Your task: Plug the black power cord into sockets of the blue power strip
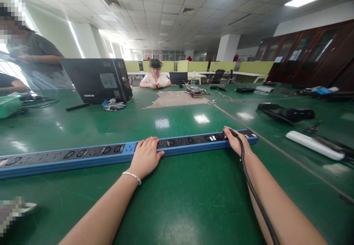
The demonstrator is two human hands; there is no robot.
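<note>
A long blue and black power strip (96, 152) lies across the green table, with rows of sockets facing up. My left hand (146, 155) rests on the strip beside its bright blue socket section, fingers draped over the top and thumb on the near edge; it holds the strip steady against the table. Near the right end of the strip, my right hand (235, 141) grips the plug end of a black cable (256, 193) at a socket. The cable runs back along my right forearm. The plug is mostly hidden by the fingers.
A black computer case (96, 80) and a glove (113, 105) are beyond the strip. On the right lie a black device (286, 113) and a white bar (314, 145). One person sits opposite; others are at the left. A green bin (9, 106) is far left.
</note>
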